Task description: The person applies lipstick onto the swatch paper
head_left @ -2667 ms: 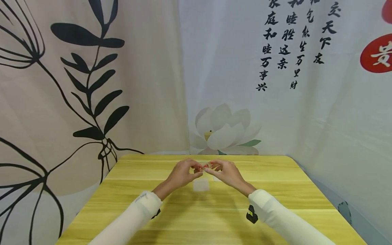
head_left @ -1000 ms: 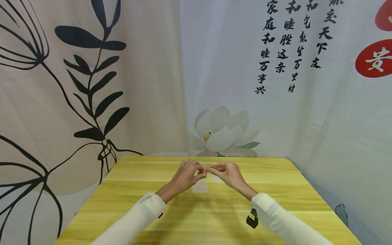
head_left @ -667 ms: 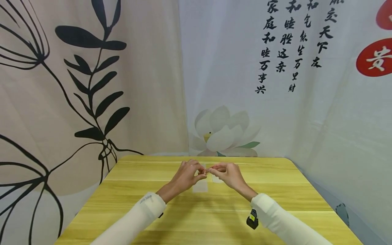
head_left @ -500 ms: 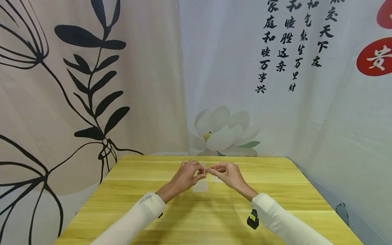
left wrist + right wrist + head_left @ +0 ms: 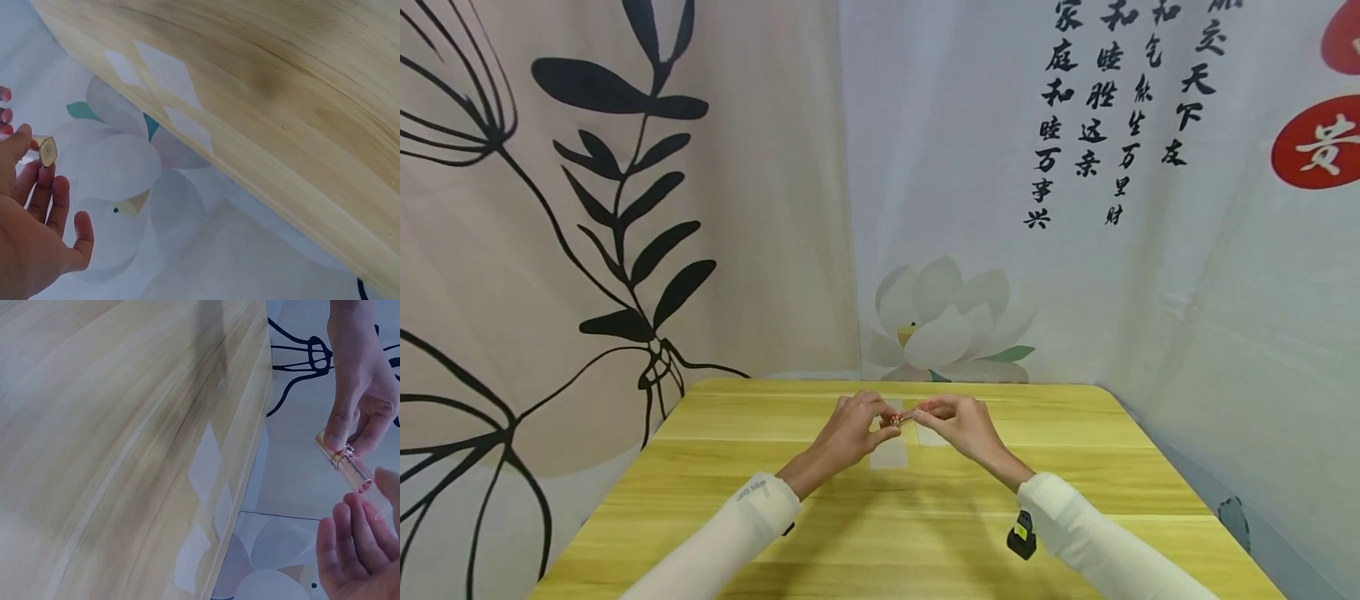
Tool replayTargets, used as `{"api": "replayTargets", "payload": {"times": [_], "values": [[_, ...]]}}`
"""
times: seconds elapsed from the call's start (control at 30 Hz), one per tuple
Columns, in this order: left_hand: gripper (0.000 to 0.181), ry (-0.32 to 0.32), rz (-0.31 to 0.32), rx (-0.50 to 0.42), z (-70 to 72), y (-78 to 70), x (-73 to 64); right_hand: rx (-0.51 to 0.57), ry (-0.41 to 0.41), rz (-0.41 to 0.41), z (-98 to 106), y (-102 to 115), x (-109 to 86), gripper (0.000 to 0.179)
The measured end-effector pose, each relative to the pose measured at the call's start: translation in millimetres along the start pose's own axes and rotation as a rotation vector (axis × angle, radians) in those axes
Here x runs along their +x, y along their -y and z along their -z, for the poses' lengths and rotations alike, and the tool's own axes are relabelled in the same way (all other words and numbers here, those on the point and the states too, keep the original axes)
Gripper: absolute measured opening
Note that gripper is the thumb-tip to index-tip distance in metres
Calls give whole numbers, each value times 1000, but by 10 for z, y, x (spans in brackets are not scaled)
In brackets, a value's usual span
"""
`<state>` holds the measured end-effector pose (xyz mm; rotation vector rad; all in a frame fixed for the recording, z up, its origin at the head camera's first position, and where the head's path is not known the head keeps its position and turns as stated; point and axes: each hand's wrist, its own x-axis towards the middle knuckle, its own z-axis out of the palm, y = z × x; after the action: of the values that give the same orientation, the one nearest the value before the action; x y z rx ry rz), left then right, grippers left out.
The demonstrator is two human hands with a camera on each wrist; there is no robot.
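My left hand [image 5: 848, 427] pinches a small gold lipstick tube [image 5: 342, 459] between thumb and fingers above the far part of the table. In the left wrist view the tube's round base [image 5: 48, 152] shows a tiny label. Its other end, pinkish and shiny, points toward my right hand [image 5: 957, 422]. The right fingers and thumb are bent round a clear pinkish piece [image 5: 377, 511] right beside that end; the fingers hide much of it, and I cannot tell its exact kind. Both hands are held close together, over white squares on the table.
Three white squares, among them a near one [image 5: 889, 455] and a right one [image 5: 931, 436], lie flat on the wooden table [image 5: 880, 533]. Behind its far edge hangs a printed curtain [image 5: 775, 208] with leaves, a lotus and writing. A dark wrist device [image 5: 1022, 535] sits below the right cuff.
Since the oldest frame, the hands have drawn slightly apart, and the red, clear area between them shows less. Over the last second they stay almost still, the left shifting a little left.
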<state>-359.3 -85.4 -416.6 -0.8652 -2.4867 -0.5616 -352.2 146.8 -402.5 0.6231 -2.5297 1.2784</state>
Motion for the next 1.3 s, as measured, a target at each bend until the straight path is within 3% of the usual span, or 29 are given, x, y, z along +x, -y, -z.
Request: {"api": "replayTargets", "payload": {"times": [0.3, 0.6, 0.93, 1.3], "values": [[15, 0, 9, -19, 1, 42, -62, -12, 15, 11, 22, -24, -19, 38], [11, 11, 27, -16, 2, 61, -121, 1, 5, -20, 54, -43, -46, 30], [15, 3, 48, -17, 7, 92, -164, -17, -18, 1, 154, -40, -27, 35], [15, -15, 46, -38, 30, 176, -212, -100, -84, 45, 363, -261, -33, 37]]}}
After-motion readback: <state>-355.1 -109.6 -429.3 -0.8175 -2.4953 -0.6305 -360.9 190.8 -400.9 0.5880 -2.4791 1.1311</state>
